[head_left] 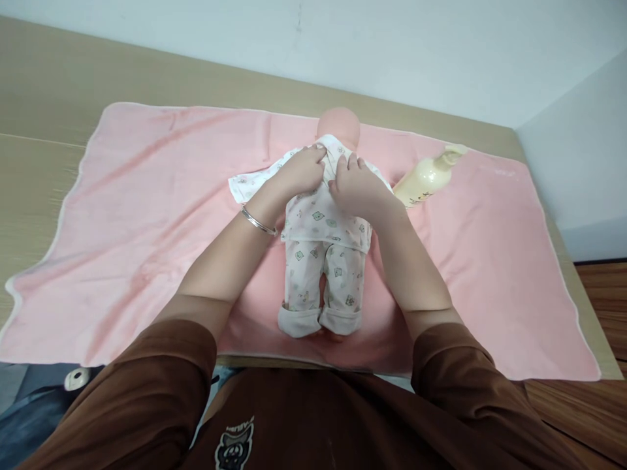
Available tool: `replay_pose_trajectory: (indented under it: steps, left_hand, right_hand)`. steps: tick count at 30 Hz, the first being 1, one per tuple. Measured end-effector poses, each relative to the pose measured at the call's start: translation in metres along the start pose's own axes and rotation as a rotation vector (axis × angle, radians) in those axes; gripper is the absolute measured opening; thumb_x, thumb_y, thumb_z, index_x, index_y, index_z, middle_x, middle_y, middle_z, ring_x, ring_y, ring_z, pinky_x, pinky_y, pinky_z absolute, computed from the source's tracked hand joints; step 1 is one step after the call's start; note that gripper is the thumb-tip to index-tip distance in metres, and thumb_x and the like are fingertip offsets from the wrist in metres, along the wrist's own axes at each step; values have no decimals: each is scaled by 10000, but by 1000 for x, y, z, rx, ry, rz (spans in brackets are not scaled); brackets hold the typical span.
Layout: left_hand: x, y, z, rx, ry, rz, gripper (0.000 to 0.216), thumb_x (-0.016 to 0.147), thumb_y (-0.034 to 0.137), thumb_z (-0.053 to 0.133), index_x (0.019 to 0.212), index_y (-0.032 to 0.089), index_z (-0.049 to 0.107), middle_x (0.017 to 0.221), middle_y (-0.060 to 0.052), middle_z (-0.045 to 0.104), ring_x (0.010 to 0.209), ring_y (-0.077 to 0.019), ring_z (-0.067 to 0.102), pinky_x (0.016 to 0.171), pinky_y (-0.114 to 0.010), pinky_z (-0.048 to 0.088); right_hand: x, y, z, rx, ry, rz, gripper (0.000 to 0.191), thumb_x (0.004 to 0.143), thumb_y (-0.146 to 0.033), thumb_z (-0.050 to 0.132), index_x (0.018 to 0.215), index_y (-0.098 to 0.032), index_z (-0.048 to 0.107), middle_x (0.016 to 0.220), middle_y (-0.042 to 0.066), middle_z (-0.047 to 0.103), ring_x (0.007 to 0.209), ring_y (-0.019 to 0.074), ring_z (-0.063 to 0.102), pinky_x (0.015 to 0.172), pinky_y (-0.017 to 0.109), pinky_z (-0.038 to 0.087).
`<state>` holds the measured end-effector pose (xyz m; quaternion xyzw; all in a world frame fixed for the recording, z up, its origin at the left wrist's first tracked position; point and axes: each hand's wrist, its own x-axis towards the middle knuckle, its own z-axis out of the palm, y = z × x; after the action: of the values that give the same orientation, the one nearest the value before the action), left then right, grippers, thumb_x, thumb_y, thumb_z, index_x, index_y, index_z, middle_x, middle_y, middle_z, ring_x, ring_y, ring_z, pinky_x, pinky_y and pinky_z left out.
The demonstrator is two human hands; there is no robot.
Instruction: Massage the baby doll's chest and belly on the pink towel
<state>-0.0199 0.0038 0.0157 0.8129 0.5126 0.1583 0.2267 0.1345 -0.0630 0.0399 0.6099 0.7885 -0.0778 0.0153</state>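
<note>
A baby doll (pixel 339 125) lies with its head away from me and its feet towards me. It wears a white patterned shirt (pixel 318 219) and matching trousers (pixel 304 277) with turned-up cuffs. My left hand (pixel 306 171) is closed on the shirt's cloth just below the collar, fingers bent. Close beside it, my right hand (pixel 361 188) lies over the other side of the chest. Its fingers are curled onto the shirt, and its thumb is near the front edge. The cloth between the hands is partly hidden. One loose sleeve (pixel 242 187) spreads out to the left.
A pink blanket (pixel 494 261) with a pale edge lies wrinkled beneath the doll on a wooden table (pixel 39 189). To the right of the doll, a cream pump bottle (pixel 428 177) lies tilted on the blanket. A white wall (pixel 416 52) rises behind the table.
</note>
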Motion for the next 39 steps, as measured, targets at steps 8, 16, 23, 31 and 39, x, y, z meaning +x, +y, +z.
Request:
replay_pose_trajectory:
  steps: [8,16,23,31,39]
  left_hand:
    - [11,-7,18,-60,144,-43,472,1065,262,333,1295,175,736,1431,-166,777,1337,-298,706,1234,-445,529]
    - [12,-5,32,-44,251,-119,492,1084,272,333,1397,184,702,1476,-165,753,1425,-306,665,1298,-478,478]
    - [11,-6,36,-16,268,-154,431,1120,332,355,1262,181,733,1373,-178,776,1417,-330,663,1274,-480,490]
    - [8,1,34,-22,277,-228,427,1141,423,347,1295,210,684,1440,-185,735,1482,-375,625,1302,-566,452]
    - [15,-9,41,-31,302,-200,518,1155,537,284,1291,224,674,1437,-182,731,1507,-370,589,1295,-552,449]
  right_hand:
    - [18,-7,2,52,128,202,540,1086,-146,273,1417,30,662,1481,297,681,1507,434,588,1316,626,445]
    - [36,12,19,172,276,364,567,1126,-309,303,1373,-1,711,1377,281,763,1332,407,725,1196,561,545]
    - [41,12,33,179,383,422,493,1081,-313,370,1351,-32,674,1423,275,715,1372,420,661,1208,606,493]
    - [45,15,38,177,362,457,465,1078,-329,353,1334,-48,620,1451,286,666,1397,405,626,1224,593,470]
    - [48,17,42,192,385,472,431,1071,-338,380,1323,-75,610,1428,267,654,1382,405,611,1201,613,473]
